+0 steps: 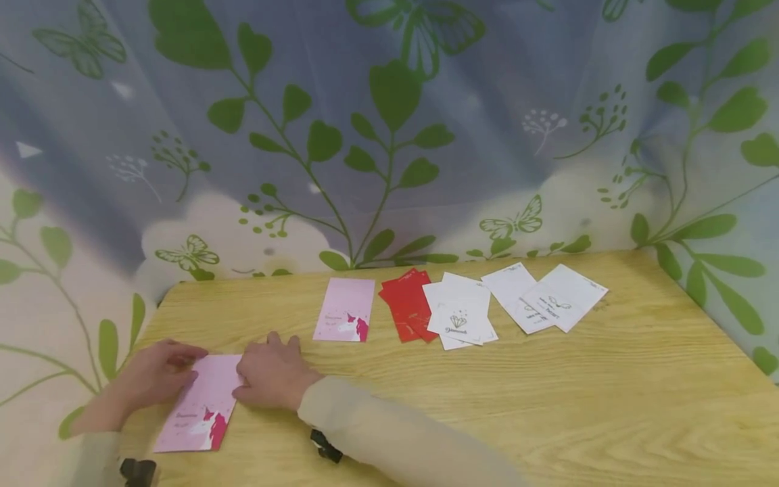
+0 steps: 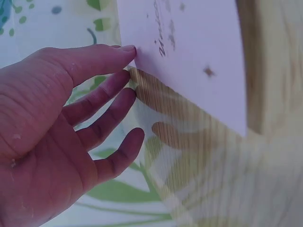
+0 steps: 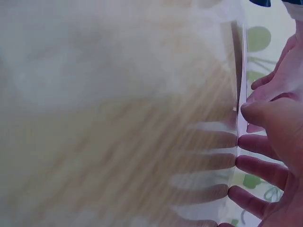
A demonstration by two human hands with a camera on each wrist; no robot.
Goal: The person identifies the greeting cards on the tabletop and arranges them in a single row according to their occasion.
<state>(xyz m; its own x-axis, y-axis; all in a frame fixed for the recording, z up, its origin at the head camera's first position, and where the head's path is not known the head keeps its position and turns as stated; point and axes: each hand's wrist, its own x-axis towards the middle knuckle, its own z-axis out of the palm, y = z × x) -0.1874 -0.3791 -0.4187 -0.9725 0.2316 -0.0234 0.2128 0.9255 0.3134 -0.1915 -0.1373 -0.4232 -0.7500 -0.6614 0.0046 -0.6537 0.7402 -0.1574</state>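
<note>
A pink card (image 1: 205, 398) printed with a unicorn lies at the table's left, long side toward me. At its upper left corner my left hand (image 1: 155, 380) pinches it; in the left wrist view the thumb (image 2: 106, 57) is on the printed face, and that card end (image 2: 189, 56) stands slightly off the wood. My right hand (image 1: 275, 374) is at the card's right edge. The right wrist view has its thumb (image 3: 265, 113) against the card's thin edge (image 3: 243, 85), while the other fingertips touch the tabletop.
Further back lies a second pink unicorn card (image 1: 348, 306). To its right are overlapping red cards (image 1: 406, 308), white cards with a diamond print (image 1: 459, 304) and another white pair (image 1: 562, 297). A leaf-patterned curtain (image 1: 389, 135) hangs behind the wooden table (image 1: 517, 399).
</note>
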